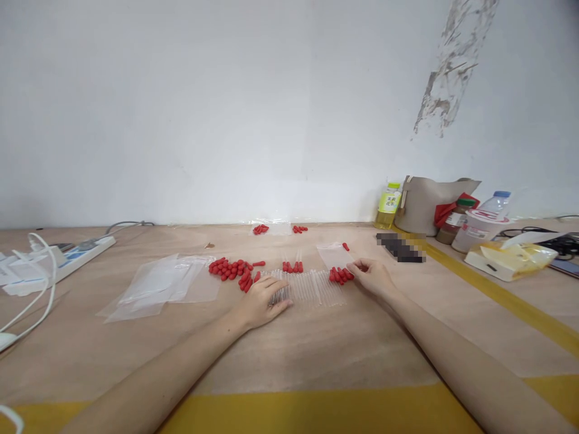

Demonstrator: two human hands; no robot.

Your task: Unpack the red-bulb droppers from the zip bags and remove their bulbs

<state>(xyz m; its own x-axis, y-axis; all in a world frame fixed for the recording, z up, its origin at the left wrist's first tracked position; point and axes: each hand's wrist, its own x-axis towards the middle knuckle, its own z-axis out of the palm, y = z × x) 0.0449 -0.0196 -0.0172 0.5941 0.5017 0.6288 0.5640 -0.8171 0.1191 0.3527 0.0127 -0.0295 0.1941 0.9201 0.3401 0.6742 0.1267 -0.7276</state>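
Note:
A row of clear glass tubes (pixel 312 286) lies side by side on the wooden table (pixel 316 349). My left hand (pixel 265 301) rests on the row's left end, fingers curled over the tubes. My right hand (pixel 373 276) sits at the row's right end, its fingertips pinched at a small cluster of red rubber caps (pixel 340 275). A larger heap of red caps (pixel 233 270) lies left of the tubes. A few capped tubes (pixel 293 266) lie just behind the row, beside a small clear bag (pixel 333 255).
Clear plastic bags (pixel 158 286) are piled at the left, a white power strip (pixel 58 262) with cables beyond. More red caps (pixel 261 229) lie near the wall. A green-tea bottle (pixel 389 206), beige bag (pixel 427 205), water bottle (pixel 482 224) and tissue pack (pixel 511 258) stand at right.

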